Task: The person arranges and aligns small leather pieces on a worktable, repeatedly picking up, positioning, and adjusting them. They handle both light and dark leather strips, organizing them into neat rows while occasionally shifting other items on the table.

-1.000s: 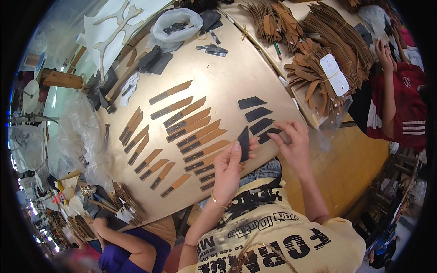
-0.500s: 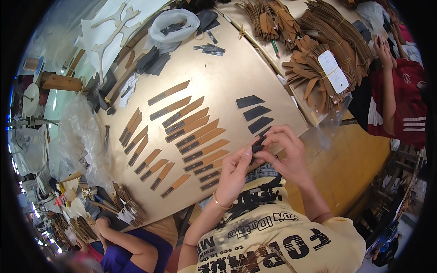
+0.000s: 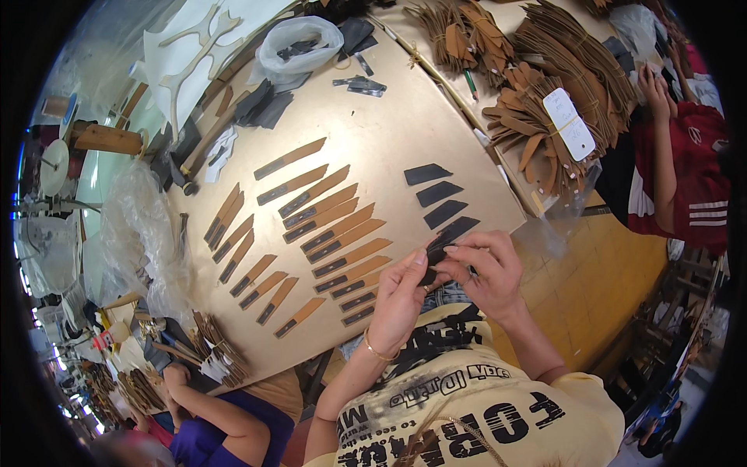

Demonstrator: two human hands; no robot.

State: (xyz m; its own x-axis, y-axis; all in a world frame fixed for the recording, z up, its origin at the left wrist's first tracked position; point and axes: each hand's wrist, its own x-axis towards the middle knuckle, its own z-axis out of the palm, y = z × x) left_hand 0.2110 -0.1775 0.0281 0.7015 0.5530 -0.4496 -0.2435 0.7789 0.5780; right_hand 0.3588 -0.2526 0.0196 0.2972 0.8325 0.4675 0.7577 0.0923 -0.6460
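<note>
My left hand (image 3: 400, 296) pinches small black leather-like pieces (image 3: 436, 254) near the table's front edge. My right hand (image 3: 492, 274) meets it from the right, thumb and fingers closed on the same pieces; the fingers hide how many there are. Just beyond my fingertips lies a black slanted-end strip (image 3: 459, 226), partly overlapped by the held pieces. Farther up, several similar black strips (image 3: 428, 173) form a column. Left of my hands, brown strips (image 3: 359, 231) with dark rectangular patches at their lower ends lie in slanting rows on the table (image 3: 358, 117).
At the back stand a clear plastic bag (image 3: 333, 37) with dark pieces inside and black scraps (image 3: 264, 105). Bundled brown pieces (image 3: 576, 62) with a white tag (image 3: 569, 124) lie back right. A co-worker in red (image 3: 685, 171) is at right; another's purple sleeve (image 3: 226, 428) shows lower left.
My right hand has shifted slightly down and toward me. More of the black pieces and the strip beyond my fingertips now shows.
</note>
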